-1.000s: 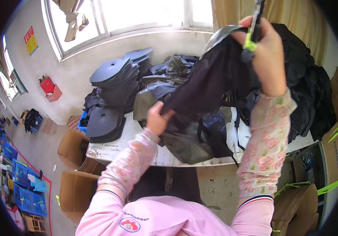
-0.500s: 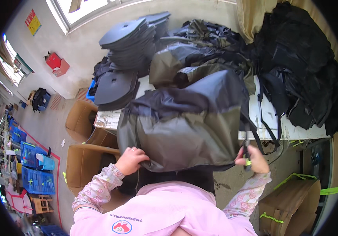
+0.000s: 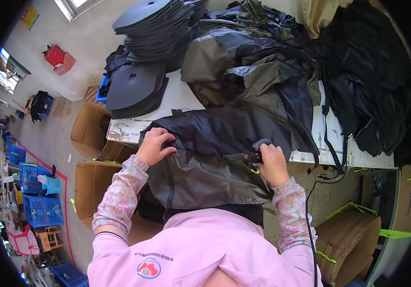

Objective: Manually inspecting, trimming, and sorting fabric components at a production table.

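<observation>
The bag [image 3: 215, 158], black above and grey below, lies over the table's [image 3: 124, 130] near edge, hanging toward the person. It looks soft, light and floppy, best gripped at seams or edges. The left hand [image 3: 154, 146] clutches its left edge; the right hand [image 3: 271, 162] pinches a buckle [image 3: 255, 158]. More bags [image 3: 253, 62] are piled behind.

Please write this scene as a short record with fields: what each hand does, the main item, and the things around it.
left hand: grips the left edge of the dark garment
right hand: pinches the garment's right side at a small black fitting, with something yellow-green in the hand
garment: black and grey, hanging over the edge of the white table
on table: stack of dark flat panels; pile of black fabric
on floor: cardboard boxes; blue crates
</observation>
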The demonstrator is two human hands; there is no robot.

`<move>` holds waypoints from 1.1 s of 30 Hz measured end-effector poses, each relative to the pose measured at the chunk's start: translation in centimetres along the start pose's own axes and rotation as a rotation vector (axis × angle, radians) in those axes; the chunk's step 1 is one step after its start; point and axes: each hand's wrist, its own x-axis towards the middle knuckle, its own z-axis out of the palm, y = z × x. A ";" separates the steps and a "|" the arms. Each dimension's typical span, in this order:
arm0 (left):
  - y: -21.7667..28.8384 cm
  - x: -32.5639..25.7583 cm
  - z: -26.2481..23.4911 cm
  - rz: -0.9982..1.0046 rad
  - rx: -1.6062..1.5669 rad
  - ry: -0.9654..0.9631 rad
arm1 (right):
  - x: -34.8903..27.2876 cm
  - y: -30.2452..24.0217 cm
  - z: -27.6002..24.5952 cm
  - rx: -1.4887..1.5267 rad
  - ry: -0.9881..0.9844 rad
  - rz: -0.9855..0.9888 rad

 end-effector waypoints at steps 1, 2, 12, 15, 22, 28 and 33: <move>-0.3 0.2 0.2 -0.005 0.000 -0.002 | -0.1 0.5 0.8 0.003 -0.004 -0.002; -0.7 0.2 0.5 0.032 -0.004 -0.024 | -0.2 0.7 1.3 -0.052 0.034 0.000; -1.3 0.4 0.0 -0.096 -0.606 -0.084 | -2.1 6.8 -5.3 0.828 0.199 0.464; -0.8 1.4 -0.5 -0.181 -0.741 -0.189 | -2.0 6.6 -8.7 0.696 0.084 0.485; -1.0 3.4 -0.7 -0.319 -0.928 -0.402 | -2.5 9.4 -8.6 0.685 -0.003 0.576; -1.1 2.7 -0.9 -0.286 -0.867 -0.468 | -3.5 12.0 -6.6 0.561 0.037 0.589; 1.3 1.5 -2.1 -0.295 -1.171 -0.357 | -0.8 7.3 -7.1 0.230 0.219 0.536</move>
